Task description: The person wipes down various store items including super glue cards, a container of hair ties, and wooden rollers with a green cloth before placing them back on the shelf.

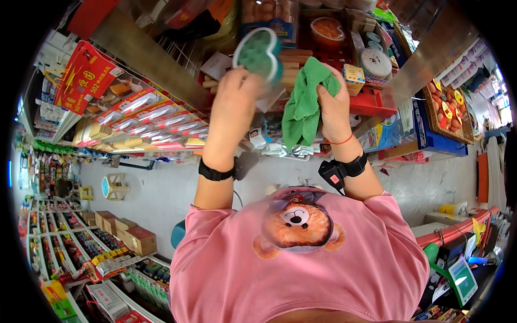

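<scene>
My left hand [238, 97], blurred, is closed on a green heart-shaped plastic container [258, 52] with a pale rim. It holds the container up, tilted, over the shelf. A crumpled green cloth [307, 101] hangs from my right hand [337, 99], gripped between thumb and fingers. The cloth and the container are apart. Just beyond my right hand, an orange heart-shaped container [327, 30] sits in a dark red tray. A small yellow box [354, 78] stands close to the right hand's fingers.
Packs of super glue [157, 115] line the shelf at left. A round white-lidded tub [375, 61] stands at back right. A wicker basket of red-brown items [448, 105] is farther right. On the floor behind are a plastic stool [116, 186] and cardboard boxes [135, 238].
</scene>
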Tool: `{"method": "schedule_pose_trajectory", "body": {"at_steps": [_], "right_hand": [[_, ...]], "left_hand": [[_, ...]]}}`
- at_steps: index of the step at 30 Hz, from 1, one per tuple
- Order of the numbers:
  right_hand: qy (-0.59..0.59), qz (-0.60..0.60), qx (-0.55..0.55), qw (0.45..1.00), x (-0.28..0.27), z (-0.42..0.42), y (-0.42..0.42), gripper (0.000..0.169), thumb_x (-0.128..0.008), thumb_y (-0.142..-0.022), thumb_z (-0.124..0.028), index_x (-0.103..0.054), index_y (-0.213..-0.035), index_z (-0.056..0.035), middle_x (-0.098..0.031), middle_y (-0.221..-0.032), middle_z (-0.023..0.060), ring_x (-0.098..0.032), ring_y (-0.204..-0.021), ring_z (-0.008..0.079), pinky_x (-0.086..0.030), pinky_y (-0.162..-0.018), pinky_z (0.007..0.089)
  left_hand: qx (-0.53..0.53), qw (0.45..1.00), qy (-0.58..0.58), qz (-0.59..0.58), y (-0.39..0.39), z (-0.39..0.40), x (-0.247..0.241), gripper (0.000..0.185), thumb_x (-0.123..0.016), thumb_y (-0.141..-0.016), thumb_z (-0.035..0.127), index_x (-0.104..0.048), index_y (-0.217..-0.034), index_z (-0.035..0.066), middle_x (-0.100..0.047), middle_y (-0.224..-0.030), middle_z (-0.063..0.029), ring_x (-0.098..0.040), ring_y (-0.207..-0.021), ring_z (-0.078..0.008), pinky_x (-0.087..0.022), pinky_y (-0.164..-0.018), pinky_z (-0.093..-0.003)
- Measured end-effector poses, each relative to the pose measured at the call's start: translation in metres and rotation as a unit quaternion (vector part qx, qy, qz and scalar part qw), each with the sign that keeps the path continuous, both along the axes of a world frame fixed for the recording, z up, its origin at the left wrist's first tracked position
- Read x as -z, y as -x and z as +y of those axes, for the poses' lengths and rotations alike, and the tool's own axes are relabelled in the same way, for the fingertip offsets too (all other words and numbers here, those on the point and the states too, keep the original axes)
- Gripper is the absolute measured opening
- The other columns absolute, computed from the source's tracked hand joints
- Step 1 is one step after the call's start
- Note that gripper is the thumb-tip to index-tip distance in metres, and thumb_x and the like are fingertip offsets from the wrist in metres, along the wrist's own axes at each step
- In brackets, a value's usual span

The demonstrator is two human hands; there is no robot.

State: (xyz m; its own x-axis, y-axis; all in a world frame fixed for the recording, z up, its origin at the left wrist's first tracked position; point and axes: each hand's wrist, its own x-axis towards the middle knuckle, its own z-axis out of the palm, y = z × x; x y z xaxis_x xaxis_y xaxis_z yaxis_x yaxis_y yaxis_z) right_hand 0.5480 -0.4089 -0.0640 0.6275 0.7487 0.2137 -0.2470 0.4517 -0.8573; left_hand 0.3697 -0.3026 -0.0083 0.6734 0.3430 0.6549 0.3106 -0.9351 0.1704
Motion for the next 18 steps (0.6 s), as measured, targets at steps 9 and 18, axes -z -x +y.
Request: {"method": "schedule_pose_trajectory", "body": {"at_steps": [9, 18], "right_hand": [[0.039, -0.062, 0.088, 0.993, 0.015, -0.029, -0.022, 0.044, -0.056, -0.083, 0.001, -0.051, -0.127, -0.0017, -0.058, -0.118, 0.0103, -0.056, -0.111, 0.0184, -0.044, -0.098, 0.0308], [0.062, -0.354, 0.186, 0.914, 0.011, -0.073, -0.051, 0.047, -0.063, -0.073, -0.002, -0.059, -0.119, -0.0038, -0.058, -0.113, 0.0128, -0.055, -0.109, 0.0295, -0.042, -0.099, 0.0366]], "left_hand": [[-0.044, 0.998, 0.020, 0.050, -0.006, 0.029, -0.008, 0.024, -0.069, -0.079, 0.002, -0.064, -0.102, 0.003, -0.059, -0.113, -0.0175, -0.055, -0.110, -0.0394, -0.046, -0.092, -0.0431], [0.115, 0.991, -0.041, 0.051, -0.131, -0.007, 0.002, 0.040, -0.073, -0.076, 0.014, -0.065, -0.115, 0.010, -0.056, -0.129, -0.0165, -0.049, -0.124, -0.0392, -0.042, -0.103, -0.0455]]}}
